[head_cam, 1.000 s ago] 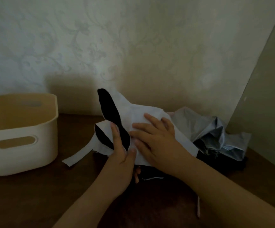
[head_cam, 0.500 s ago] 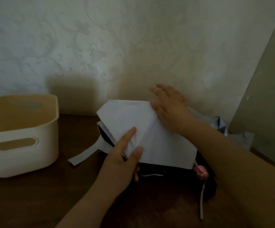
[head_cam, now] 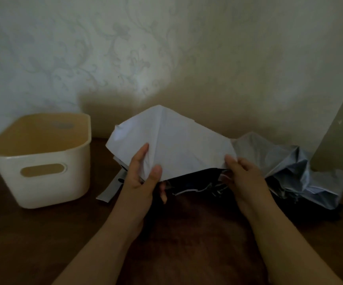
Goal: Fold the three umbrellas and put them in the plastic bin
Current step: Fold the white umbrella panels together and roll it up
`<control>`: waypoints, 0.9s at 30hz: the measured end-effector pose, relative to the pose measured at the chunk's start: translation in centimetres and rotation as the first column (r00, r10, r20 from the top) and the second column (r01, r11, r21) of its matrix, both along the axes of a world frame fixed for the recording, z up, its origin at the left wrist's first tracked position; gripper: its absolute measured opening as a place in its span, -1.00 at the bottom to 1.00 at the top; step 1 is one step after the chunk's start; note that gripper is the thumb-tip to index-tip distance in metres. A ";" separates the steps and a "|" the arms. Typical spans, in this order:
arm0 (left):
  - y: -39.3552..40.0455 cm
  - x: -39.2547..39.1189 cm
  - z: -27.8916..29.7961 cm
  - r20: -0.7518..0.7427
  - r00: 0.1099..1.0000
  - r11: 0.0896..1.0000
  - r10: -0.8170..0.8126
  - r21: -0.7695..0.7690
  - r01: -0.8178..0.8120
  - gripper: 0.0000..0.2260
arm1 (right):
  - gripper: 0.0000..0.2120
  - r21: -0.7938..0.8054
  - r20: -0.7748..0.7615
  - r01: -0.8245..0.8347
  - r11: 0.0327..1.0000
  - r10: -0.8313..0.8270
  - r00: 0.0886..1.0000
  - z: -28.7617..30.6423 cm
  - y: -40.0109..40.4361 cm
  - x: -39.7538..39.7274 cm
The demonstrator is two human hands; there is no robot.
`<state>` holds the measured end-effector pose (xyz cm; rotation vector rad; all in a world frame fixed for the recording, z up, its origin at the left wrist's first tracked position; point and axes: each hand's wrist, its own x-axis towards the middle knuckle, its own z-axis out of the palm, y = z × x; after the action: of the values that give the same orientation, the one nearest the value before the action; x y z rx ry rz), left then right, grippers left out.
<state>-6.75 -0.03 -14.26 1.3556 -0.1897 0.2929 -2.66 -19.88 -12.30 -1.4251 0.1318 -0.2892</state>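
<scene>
- Low in the frame, centre: two bare forearms reach up over a dark wooden tabletop.
- Left hand, centre-left: thumb and forefinger pinch the lower left edge of the white umbrella canopy; the other fingers curl underneath, mostly hidden.
- Right hand, centre-right: fingers curled, gripping the canopy's lower right corner, apparently together with a rib tip. Exact finger spread cannot be told.
- Canopy held taut between the hands, raised as a peaked panel at mid-frame. Black lining and thin metal ribs hang below it, just above the table.
- Handling judgement: fabric looks light, thin and limp, likely slick; it will slide and balloon unless kept pinched at edges and smoothed along creases. Ribs appear slender and bendable, so fold with the hinges rather than against them. Best hold probably at the panel edges near the rib tips, then around the gathered bundle.
- A loose closure strap lies on the table, lower left of the canopy.
- Right of centre: a crumpled grey umbrella rests unfolded on the table, touching the white one's right edge.
- Left of frame: cream plastic bin, open-topped, nothing visible inside, standing apart from the umbrellas.
- Far: patterned wallpaper.
</scene>
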 end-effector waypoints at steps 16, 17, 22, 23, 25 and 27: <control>-1.7 -0.7 -0.5 0.019 0.993 0.989 0.119 0.089 -0.120 -0.63 | -0.73 -0.603 -0.140 -0.170 0.779 0.106 0.984 -0.2 2.7 -4.0; -1.7 -0.6 -0.6 0.043 0.989 0.983 0.144 0.105 -0.148 -0.63 | -0.66 -0.695 -0.064 -0.078 0.714 0.047 0.997 0.3 2.6 -4.4; -2.1 -0.9 -0.6 0.141 0.972 0.966 0.188 0.155 -0.209 -0.63 | -0.71 -0.635 0.613 0.425 0.646 0.085 0.786 1.7 3.9 -6.7; -2.4 -1.2 -0.5 0.158 0.972 0.966 0.171 0.166 -0.197 -0.63 | -0.78 -0.642 0.607 0.393 0.658 0.123 0.786 1.5 4.3 -6.9; -2.9 -1.5 -0.4 0.172 0.975 0.960 0.138 0.217 -0.174 -0.62 | -0.72 -0.716 0.459 0.253 0.650 0.165 0.873 0.8 4.9 -6.6; -3.2 -1.8 -0.4 0.150 0.984 0.953 0.094 0.273 -0.133 -0.63 | -0.59 -0.757 0.228 0.070 0.649 0.162 0.960 -0.1 4.7 -5.7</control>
<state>-8.55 -3.24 -14.66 1.6344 -0.2750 0.4696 -8.33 -15.15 -12.42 -2.2141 -0.3064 -0.5419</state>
